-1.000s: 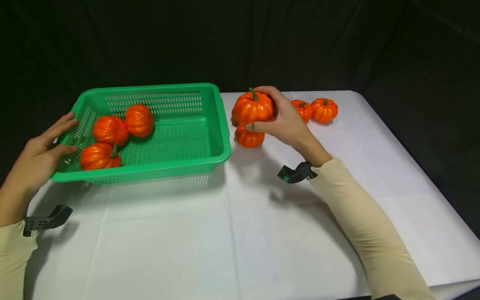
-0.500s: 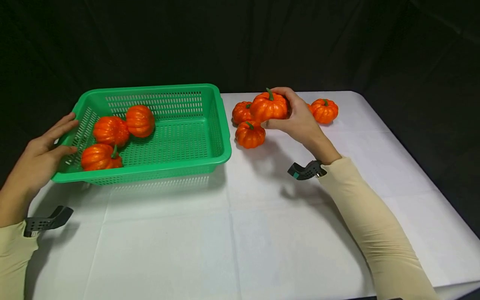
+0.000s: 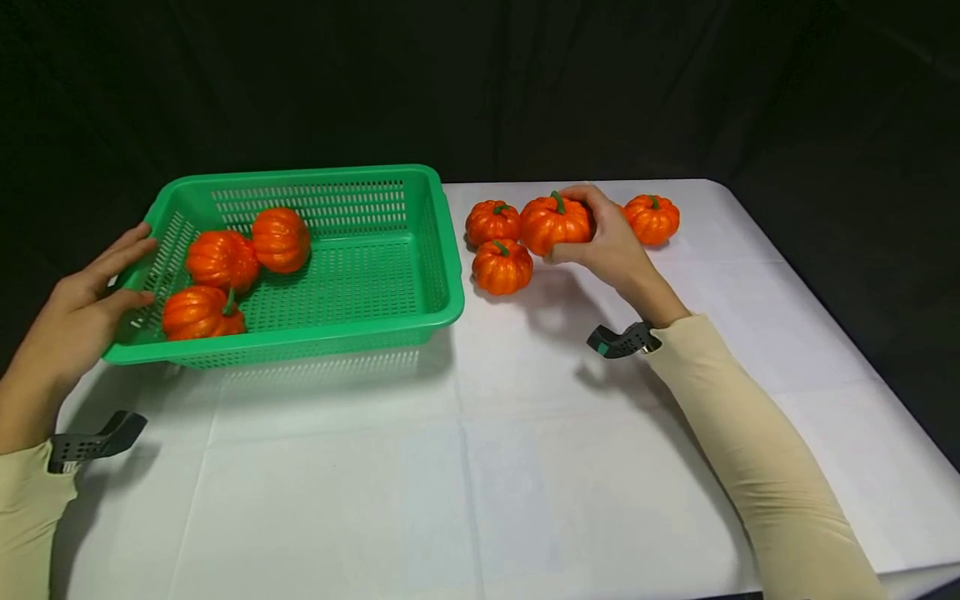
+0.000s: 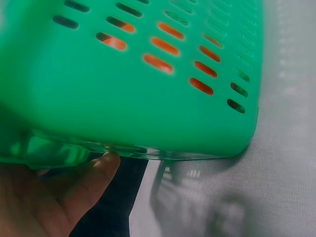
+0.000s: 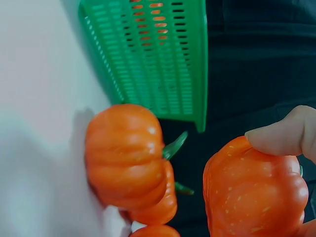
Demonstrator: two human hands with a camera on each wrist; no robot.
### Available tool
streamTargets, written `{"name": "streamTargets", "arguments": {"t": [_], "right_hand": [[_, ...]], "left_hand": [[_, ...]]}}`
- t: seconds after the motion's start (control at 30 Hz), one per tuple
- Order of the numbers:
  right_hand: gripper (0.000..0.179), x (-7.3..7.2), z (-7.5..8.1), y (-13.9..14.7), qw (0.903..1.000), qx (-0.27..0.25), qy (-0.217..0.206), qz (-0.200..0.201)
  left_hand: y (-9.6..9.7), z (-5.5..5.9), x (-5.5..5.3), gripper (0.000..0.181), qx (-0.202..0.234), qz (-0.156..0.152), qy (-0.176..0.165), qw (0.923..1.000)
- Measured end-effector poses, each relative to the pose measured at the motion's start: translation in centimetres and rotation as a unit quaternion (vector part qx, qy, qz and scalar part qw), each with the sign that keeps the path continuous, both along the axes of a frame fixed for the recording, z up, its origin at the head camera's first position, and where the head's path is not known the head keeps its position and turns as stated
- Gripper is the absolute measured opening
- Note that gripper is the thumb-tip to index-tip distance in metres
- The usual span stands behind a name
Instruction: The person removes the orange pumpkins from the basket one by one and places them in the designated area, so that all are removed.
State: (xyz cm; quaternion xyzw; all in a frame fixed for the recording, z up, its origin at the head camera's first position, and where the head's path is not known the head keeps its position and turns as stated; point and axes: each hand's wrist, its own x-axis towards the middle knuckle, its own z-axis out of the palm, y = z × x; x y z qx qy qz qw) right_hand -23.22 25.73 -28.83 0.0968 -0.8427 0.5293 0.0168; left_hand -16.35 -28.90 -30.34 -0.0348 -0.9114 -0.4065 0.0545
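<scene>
My left hand holds the left end of a green plastic basket, fingers over the rim; its thumb shows against the rim in the left wrist view. Inside the basket's left half lie three orange pumpkins, one at the back. My right hand grips a larger ribbed orange pumpkin with a green stem, thumb in front and fingers behind; the right wrist view shows this pumpkin close up. Just left of it sit two smaller pumpkins, a rear one and a front one.
Right of my right hand stands another small pumpkin; one beside it is mostly hidden behind the hand. A white cloth covers the table. Behind it hangs a black curtain.
My right hand has carried the large pumpkin rightward from above the two small pumpkins, then lowered it beside them. The left hand and basket stay in place.
</scene>
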Motion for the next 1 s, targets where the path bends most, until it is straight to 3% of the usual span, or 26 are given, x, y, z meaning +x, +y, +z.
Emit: {"name": "streamTargets", "arguments": {"t": [0.23,0.47,1.0], "right_hand": [[0.073,0.0,-0.9,0.8,0.9992,0.021,-0.032,-0.015],[0.082,0.0,-1.7,1.4,0.9946,0.077,-0.063,-0.029],[0.084,-1.0,-3.8,2.2,0.9881,0.135,-0.065,-0.034]], "left_hand": [[0.0,0.1,0.0,0.052,0.001,0.001,0.000,1.0000],[0.0,0.0,0.0,0.052,0.006,0.000,0.000,1.0000],[-0.1,-0.1,-0.1,0.052,-0.001,0.001,-0.003,1.0000]]}}
